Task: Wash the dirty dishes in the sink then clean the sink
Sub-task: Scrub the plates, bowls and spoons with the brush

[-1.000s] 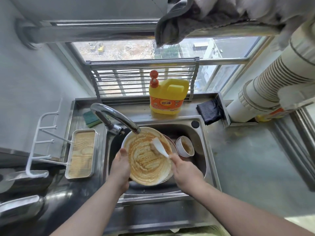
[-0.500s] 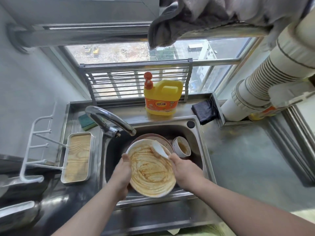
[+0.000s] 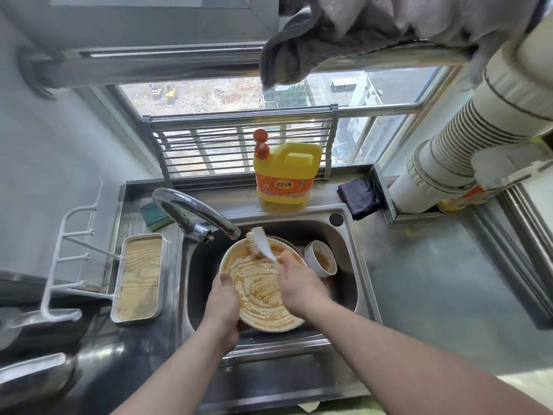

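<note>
Raised since a moment ago, the white plastic dish brush (image 3: 261,242) now meets the far rim of the round white sauce-smeared plate (image 3: 263,298), gripped by the right hand (image 3: 296,284); the left hand (image 3: 223,304) grips the plate's near-left rim over the steel sink (image 3: 347,235) (a small sauce-stained white bowl (image 3: 320,259) just right), below a yellow detergent jug (image 3: 285,173) on the desk

Behind the sauce-smeared white plate (image 3: 263,298), only a brown rim of another dish (image 3: 285,241), mostly hidden. Under the right hand (image 3: 296,287), handle of the white dish brush (image 3: 261,241) covered. On the yellow detergent jug (image 3: 285,172), label print too small to read. Grey cloth (image 3: 344,34) cut off at the top edge.
</note>
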